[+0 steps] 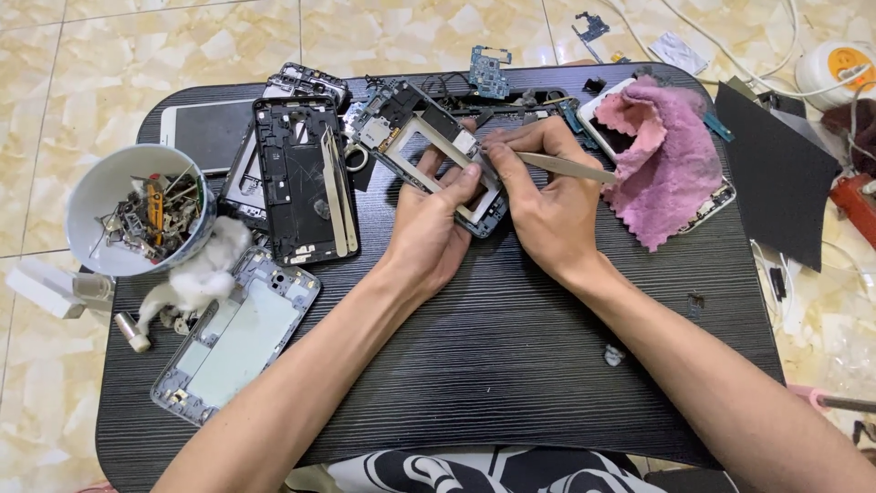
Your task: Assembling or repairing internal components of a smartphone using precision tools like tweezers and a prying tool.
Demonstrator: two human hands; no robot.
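A dark wood-grain table (511, 365) sits on a marble-tiled floor. At its left edge stands a white bowl (108, 196) of small metal parts. Mid-table, the left hand (429, 228) clamps a stripped phone frame (429, 151), while the right hand (547, 196) pinches tweezers (566, 167) against it. A pink cloth (662, 160) lies just right.

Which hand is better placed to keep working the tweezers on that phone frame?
Right hand, probably: it holds the tweezers, tips at the phone frame. The left hand grips the frame, steadying it.
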